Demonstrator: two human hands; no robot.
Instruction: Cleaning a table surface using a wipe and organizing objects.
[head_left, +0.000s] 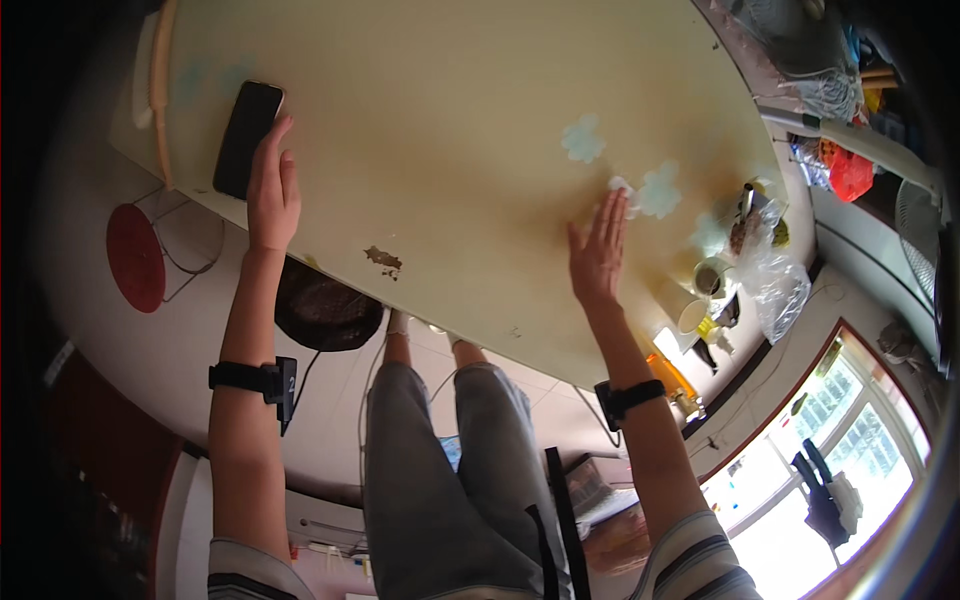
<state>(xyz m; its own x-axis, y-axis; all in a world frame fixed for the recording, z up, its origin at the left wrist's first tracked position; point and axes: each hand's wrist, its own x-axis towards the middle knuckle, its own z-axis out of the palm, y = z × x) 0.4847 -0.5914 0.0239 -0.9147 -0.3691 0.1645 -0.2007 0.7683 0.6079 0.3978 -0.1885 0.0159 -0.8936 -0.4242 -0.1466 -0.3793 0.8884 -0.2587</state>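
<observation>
My left hand (274, 191) rests on the pale yellow table (450, 150), overlapping the right edge of a black-screened smartphone (244, 142). Its thumb stands a little off the index finger; the other fingers are mostly hidden, so whether they grip the phone is unclear. Farther right, my right hand (600, 251) lies nearly flat with fingers together and thumb out. Its fingertips press a small crumpled white tissue (621, 184) against the tabletop, beside a light blue flower decal (660, 190). Each forearm wears a black strap with a small device.
A long wooden stick (160, 97) lies along the table's left edge. Clear plastic wrapping (776, 292), a white roll (709, 279) and a yellow-and-white bottle (712, 330) crowd the right edge. Below are a red stool (135, 259) and a dark brown seat (326, 307).
</observation>
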